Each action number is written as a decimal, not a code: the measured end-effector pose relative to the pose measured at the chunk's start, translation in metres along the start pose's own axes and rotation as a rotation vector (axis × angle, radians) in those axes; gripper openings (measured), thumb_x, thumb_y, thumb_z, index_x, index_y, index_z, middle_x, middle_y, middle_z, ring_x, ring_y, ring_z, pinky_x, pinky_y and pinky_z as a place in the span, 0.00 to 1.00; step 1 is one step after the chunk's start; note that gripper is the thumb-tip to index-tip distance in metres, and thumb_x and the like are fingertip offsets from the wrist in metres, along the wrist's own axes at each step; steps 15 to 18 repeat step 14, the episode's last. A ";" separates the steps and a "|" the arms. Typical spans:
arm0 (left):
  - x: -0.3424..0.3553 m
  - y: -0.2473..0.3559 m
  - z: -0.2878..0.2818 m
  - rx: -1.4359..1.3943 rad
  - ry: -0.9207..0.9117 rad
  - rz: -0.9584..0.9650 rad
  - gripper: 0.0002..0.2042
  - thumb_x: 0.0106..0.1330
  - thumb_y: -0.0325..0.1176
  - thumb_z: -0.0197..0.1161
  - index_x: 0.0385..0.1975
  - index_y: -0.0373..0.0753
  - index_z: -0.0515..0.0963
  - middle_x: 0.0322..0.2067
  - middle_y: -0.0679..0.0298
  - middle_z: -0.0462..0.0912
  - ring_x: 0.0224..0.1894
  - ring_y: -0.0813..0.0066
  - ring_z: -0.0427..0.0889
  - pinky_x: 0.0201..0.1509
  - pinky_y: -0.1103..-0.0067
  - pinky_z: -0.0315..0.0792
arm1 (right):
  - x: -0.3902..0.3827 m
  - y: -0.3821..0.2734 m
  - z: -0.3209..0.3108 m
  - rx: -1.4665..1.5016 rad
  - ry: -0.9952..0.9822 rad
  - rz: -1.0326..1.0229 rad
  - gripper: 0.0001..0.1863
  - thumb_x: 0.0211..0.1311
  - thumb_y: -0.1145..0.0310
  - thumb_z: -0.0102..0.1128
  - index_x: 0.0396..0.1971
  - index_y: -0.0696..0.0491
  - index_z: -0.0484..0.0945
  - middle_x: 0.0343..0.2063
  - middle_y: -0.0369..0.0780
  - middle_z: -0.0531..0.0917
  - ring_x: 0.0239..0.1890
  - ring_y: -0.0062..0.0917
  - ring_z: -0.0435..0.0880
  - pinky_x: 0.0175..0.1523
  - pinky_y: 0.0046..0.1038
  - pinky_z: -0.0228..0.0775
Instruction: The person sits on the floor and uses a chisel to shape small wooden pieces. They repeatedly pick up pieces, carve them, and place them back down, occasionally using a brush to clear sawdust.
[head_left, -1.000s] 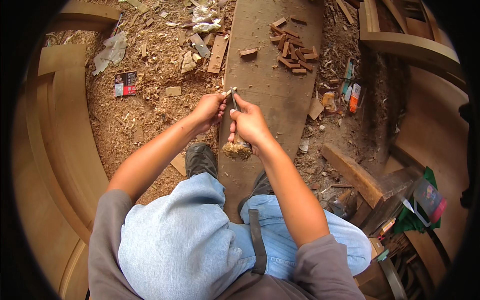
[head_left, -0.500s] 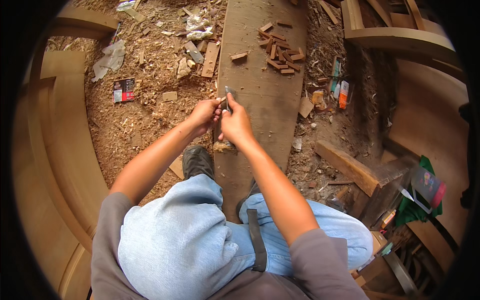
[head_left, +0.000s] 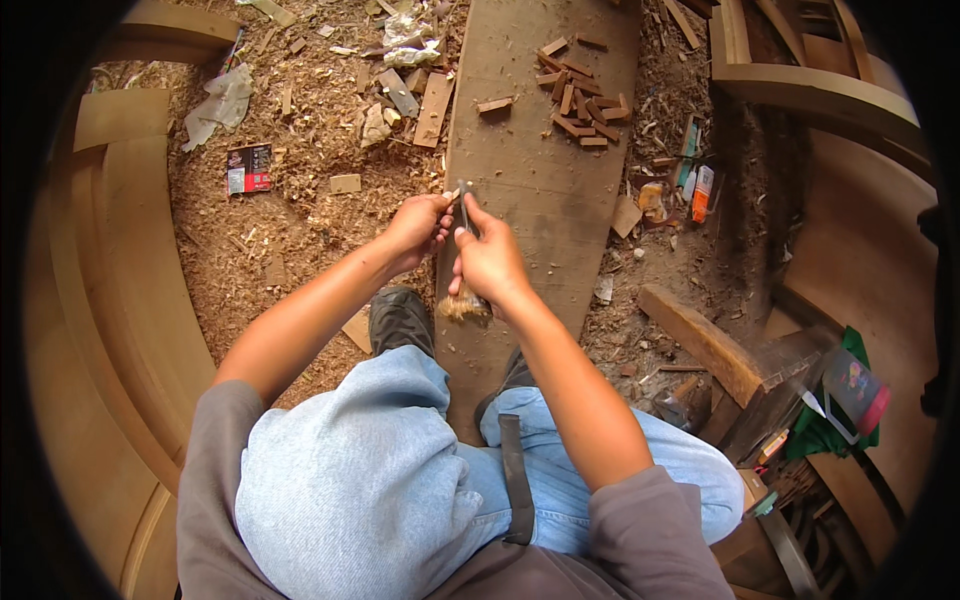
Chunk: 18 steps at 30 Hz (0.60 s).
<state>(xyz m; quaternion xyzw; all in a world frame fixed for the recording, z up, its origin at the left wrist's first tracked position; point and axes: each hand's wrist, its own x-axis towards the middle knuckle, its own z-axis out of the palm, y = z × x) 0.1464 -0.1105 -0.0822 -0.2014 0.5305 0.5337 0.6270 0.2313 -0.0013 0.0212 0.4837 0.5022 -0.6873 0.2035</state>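
Note:
My right hand [head_left: 488, 252] is wrapped round a chisel, its index finger stretched along the metal blade [head_left: 463, 205]. The frayed, splayed end of the wooden handle [head_left: 465, 306] sticks out below that fist, toward me. Just to the left, my left hand [head_left: 418, 228] pinches a small wooden piece [head_left: 453, 194] against the blade near its tip. Both hands are over the left edge of a long wooden plank [head_left: 545, 240]. Most of the small piece is hidden by my fingers. Farther up the plank lies a pile of small brown wooden blocks [head_left: 580, 97], with one block [head_left: 494, 104] apart from it.
Wood shavings [head_left: 300, 225] cover the ground on the left, with offcuts [head_left: 432, 110] and a red-and-black packet [head_left: 249, 168]. To the right are an orange-and-white tube [head_left: 702, 193], a thick wooden beam [head_left: 700, 340] and a clear container with a pink lid [head_left: 855, 390]. Curved wooden frames [head_left: 820, 90] stand on both sides.
The chisel has turned in my right hand, and its frayed handle end now shows below the fist. My right hand has shifted slightly right and down; the view has shifted a little.

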 end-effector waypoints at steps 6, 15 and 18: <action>-0.007 0.002 0.007 -0.025 0.020 -0.006 0.12 0.78 0.41 0.50 0.31 0.45 0.72 0.23 0.76 0.71 0.22 0.87 0.66 0.27 0.88 0.63 | 0.007 0.000 -0.004 0.079 0.015 0.015 0.32 0.75 0.73 0.46 0.76 0.49 0.52 0.18 0.37 0.74 0.13 0.22 0.74 0.20 0.28 0.73; -0.005 0.005 0.006 -0.002 0.019 0.018 0.12 0.78 0.42 0.51 0.32 0.45 0.72 0.23 0.77 0.70 0.23 0.87 0.66 0.27 0.88 0.62 | 0.007 0.005 -0.008 0.084 -0.038 0.033 0.32 0.76 0.72 0.49 0.76 0.45 0.54 0.20 0.41 0.77 0.14 0.23 0.77 0.18 0.32 0.75; -0.005 0.005 0.006 -0.002 0.019 0.018 0.12 0.78 0.42 0.51 0.32 0.45 0.72 0.23 0.77 0.70 0.23 0.87 0.66 0.27 0.88 0.62 | 0.007 0.005 -0.008 0.084 -0.038 0.033 0.32 0.76 0.72 0.49 0.76 0.45 0.54 0.20 0.41 0.77 0.14 0.23 0.77 0.18 0.32 0.75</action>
